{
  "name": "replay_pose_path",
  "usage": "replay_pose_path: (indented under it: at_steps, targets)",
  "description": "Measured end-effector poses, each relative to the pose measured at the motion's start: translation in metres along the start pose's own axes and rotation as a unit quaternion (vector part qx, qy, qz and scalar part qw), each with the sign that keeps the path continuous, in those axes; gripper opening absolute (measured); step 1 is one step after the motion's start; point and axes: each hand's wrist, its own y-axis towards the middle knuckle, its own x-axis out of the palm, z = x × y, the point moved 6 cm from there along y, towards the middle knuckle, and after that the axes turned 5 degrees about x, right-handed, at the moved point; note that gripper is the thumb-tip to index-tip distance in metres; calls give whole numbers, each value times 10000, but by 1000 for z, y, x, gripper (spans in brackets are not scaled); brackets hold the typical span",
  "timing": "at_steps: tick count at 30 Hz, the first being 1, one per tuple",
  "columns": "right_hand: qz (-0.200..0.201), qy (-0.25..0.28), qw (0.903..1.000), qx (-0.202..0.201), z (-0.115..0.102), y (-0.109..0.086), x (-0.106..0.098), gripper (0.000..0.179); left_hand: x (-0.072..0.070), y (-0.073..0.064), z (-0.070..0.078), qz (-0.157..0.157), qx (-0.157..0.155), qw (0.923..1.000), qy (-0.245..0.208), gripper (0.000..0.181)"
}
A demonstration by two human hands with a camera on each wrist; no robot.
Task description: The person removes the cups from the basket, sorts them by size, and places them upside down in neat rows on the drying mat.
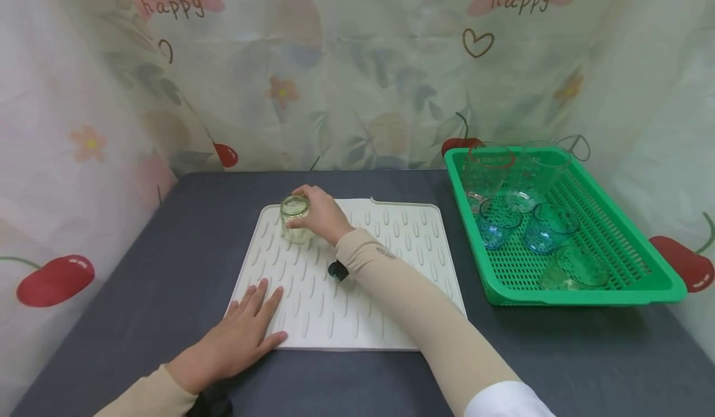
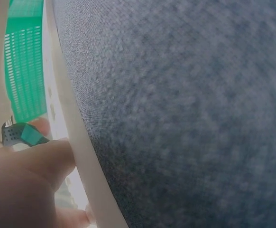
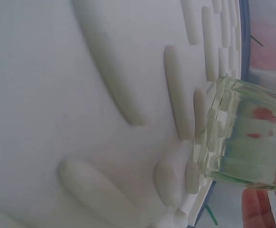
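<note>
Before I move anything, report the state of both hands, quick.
Left hand: open, fingers spread, resting on the near left corner of the white mat.
Right hand: holding a pale green glass.

The bare right hand (image 1: 321, 215) is met by a long, close-fitting sleeve of smooth beige fabric (image 1: 413, 299), on which a small dark printed marking (image 1: 385, 252) is borne near the cuff. Farther up, a white fabric sleeve (image 1: 511, 399) is seen. Under the wrist a small, boxy black device (image 1: 338, 271) is worn, its casing dotted. The bare left hand (image 1: 237, 333) is bordered by a matching beige sleeve (image 1: 151, 395), beneath which a dark, partly hidden object (image 1: 211, 399) is worn.
</note>
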Motion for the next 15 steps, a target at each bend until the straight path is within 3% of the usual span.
replay_pose_path:
  at_steps: [15]
  targets:
    - [-133,-229,9996,-45,-5,-2,-7,74,0,1,0,-175,-89,9998,-56,77]
